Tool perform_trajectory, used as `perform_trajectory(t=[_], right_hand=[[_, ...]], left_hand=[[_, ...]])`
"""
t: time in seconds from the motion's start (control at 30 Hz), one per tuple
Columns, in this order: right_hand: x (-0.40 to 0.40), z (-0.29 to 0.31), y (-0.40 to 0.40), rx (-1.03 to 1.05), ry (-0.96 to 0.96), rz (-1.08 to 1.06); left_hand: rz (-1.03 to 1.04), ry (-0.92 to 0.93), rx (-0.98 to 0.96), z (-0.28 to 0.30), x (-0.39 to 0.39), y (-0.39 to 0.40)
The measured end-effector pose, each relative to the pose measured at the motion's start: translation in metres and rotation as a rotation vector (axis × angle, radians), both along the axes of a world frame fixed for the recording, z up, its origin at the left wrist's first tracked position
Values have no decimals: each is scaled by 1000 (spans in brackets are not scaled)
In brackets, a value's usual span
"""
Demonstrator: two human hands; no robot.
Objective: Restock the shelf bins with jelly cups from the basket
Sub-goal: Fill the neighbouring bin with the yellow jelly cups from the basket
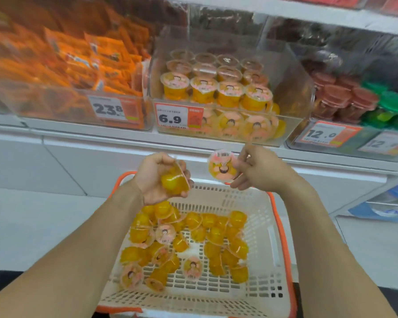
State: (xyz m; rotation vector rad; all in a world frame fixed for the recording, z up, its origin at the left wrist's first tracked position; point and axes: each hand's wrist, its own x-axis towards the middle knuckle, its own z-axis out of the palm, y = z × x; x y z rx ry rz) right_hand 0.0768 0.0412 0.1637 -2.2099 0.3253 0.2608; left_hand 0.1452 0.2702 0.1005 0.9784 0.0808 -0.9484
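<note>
While both hands hang above the basket [257, 216], each one holds a jelly cup. The left hand [156, 177] is turned palm up with its fingers curled round a cup [174, 177] that lies on its side, yellow body toward the camera and lid pointing away to the right. The right hand [255, 168] pinches a second cup [222, 165] by its rim between thumb and fingers, so that the printed lid with its barcode faces the camera; its remaining fingers are loosely spread below. The two held cups sit near each other but do not touch.

Below the hands, the white basket with an orange rim holds many loose cups [189, 244], most tipped over and piled toward the left and middle, a few showing their cartoon lids upward.

Just beyond the hands, on the shelf [101, 136], stands a clear bin [294, 92] with cups [216, 88] arranged upright in rows on top, and more lying on their sides behind the bin's front wall. A price tag [178, 115] reading 6.9 is fixed at its front left. The right part of that bin, past the rows, shows bare space.

Left of it a bin of orange packets [83, 60] carries a tag reading 23.8. Right of it sit bins of red cups [340, 97] and green ones [391, 106], tagged 12.0.
</note>
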Motion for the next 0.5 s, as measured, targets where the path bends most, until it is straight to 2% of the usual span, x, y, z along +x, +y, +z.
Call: perform_trajectory(t=[0.1, 0.17, 0.23, 0.33, 0.43, 0.5], right_hand=[[10, 40, 12, -138, -198, 73], [18, 63, 21, -266, -397, 110], [27, 83, 28, -339, -525, 119], [37, 110, 32, -458, -605, 141], [45, 132, 34, -555, -617, 223], [53, 136, 39, -501, -653, 257]], left_hand=[[-226, -209, 225, 41, 9, 3], [-274, -371, 329, 73, 16, 3], [-264, -490, 338, 104, 23, 4], [-208, -590, 264, 139, 25, 1], [-68, -823, 405, 154, 26, -3], [2, -772, 395, 152, 27, 0]])
